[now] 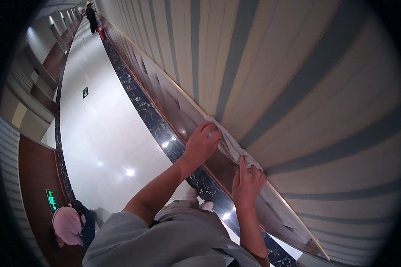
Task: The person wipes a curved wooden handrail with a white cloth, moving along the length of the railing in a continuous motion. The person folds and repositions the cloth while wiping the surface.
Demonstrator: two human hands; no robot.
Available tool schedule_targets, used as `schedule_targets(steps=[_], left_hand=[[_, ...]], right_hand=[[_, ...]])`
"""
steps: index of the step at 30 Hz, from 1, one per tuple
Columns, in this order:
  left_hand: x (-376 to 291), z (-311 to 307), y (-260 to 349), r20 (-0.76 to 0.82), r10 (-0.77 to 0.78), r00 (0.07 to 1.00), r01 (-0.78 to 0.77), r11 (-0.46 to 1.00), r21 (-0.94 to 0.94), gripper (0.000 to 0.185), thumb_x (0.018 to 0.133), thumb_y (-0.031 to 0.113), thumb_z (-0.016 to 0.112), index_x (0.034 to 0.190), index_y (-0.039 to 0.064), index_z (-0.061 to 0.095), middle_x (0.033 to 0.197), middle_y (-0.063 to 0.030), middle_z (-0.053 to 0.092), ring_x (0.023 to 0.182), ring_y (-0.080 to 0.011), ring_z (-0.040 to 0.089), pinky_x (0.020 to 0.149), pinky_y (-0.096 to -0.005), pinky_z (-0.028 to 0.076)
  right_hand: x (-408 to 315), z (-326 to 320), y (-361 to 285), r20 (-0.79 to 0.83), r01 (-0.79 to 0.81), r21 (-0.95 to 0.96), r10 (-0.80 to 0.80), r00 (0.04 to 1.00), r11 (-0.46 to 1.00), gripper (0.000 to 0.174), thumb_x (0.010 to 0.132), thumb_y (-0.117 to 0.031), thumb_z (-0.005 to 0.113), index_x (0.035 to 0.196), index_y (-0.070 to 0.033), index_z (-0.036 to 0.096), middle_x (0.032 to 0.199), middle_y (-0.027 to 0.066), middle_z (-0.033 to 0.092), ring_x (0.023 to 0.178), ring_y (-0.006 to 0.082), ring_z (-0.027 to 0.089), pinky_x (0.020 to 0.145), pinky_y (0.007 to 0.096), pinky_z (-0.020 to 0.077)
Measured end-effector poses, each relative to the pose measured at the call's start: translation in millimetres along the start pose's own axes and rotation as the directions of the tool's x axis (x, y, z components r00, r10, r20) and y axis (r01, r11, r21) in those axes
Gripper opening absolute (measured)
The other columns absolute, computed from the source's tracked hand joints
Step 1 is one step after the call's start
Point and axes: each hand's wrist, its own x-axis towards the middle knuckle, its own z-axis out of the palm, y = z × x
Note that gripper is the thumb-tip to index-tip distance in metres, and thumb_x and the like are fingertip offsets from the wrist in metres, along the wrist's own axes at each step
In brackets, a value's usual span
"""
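A pale, wrinkled cloth (233, 147) lies lengthwise along the narrow wooden ledge (292, 211) on top of the wall panelling. My left hand (204, 140) grips its upper-left part, with the fingers bent over the cloth. Nearer the cloth's lower-right end, my right hand (248, 182) has its fingers on the fabric and pinches it against the ledge. Striped wallpaper (240, 66) rises behind the cloth. Glossy brown panelling (163, 90) runs below the ledge.
A long corridor with a shiny pale floor (97, 133) and a dark marble border (143, 110) stretches away. Far down stand a person in dark clothes (91, 18) and a red bin-like container (102, 34). Someone with a pink head covering (68, 224) is close behind, by a lit green exit sign (50, 200).
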Motion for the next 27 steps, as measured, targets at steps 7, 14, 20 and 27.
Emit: schedule_targets(steps=[7, 14, 20, 27], left_hand=[[8.6, -0.5, -19.1, 0.066, 0.112, 0.992, -0.115, 0.992, 0.045, 0.03, 0.071, 0.012, 0.064, 0.1, 0.01, 0.066, 0.108, -0.0087, 0.061, 0.108, -0.0296, 0.057, 0.091, -0.0407, 0.05], [25.2, -13.5, -82.1, 0.082, 0.524, 0.848, -0.526, 0.851, -0.001, 0.029, 0.073, 0.015, 0.063, 0.102, 0.013, 0.067, 0.104, -0.0062, 0.062, 0.1, -0.0243, 0.06, 0.09, -0.0453, 0.048], [50.8, -38.4, -187.7, 0.058, 0.722, 0.689, -0.722, 0.691, -0.028, 0.026, 0.078, 0.014, 0.063, 0.104, 0.013, 0.067, 0.1, -0.0047, 0.064, 0.093, -0.022, 0.063, 0.084, -0.0416, 0.046], [75.2, -67.1, -300.7, 0.052, 0.74, 0.671, -0.741, 0.671, 0.008, 0.027, 0.078, 0.013, 0.065, 0.105, 0.012, 0.067, 0.101, -0.0052, 0.063, 0.091, -0.0231, 0.063, 0.082, -0.0414, 0.044]], right_hand=[[1.1, 6.1, -8.1, -0.046, -0.069, -0.035, 0.067, 0.997, 0.997, 0.047, 0.08, -0.016, 0.07, 0.126, -0.024, 0.063, 0.105, 0.0136, 0.051, 0.103, 0.0333, 0.047, 0.091, 0.0501, 0.035], [14.1, 31.3, -43.4, -0.265, -0.237, -0.081, 0.208, 0.942, 0.968, 0.032, 0.075, -0.026, 0.076, 0.107, -0.024, 0.071, 0.102, 0.0102, 0.051, 0.099, 0.0308, 0.048, 0.087, 0.0484, 0.0358], [58.0, 77.6, -137.7, -0.336, -0.461, -0.011, 0.431, 0.838, 0.887, 0.032, 0.076, -0.036, 0.076, 0.104, -0.022, 0.071, 0.102, 0.0086, 0.053, 0.101, 0.0297, 0.051, 0.094, 0.0483, 0.0362], [114.0, 129.7, -234.2, -0.343, -0.485, 0.09, 0.485, 0.805, 0.87, 0.034, 0.08, -0.035, 0.072, 0.11, -0.019, 0.069, 0.112, 0.0099, 0.052, 0.114, 0.029, 0.049, 0.106, 0.0513, 0.0323]])
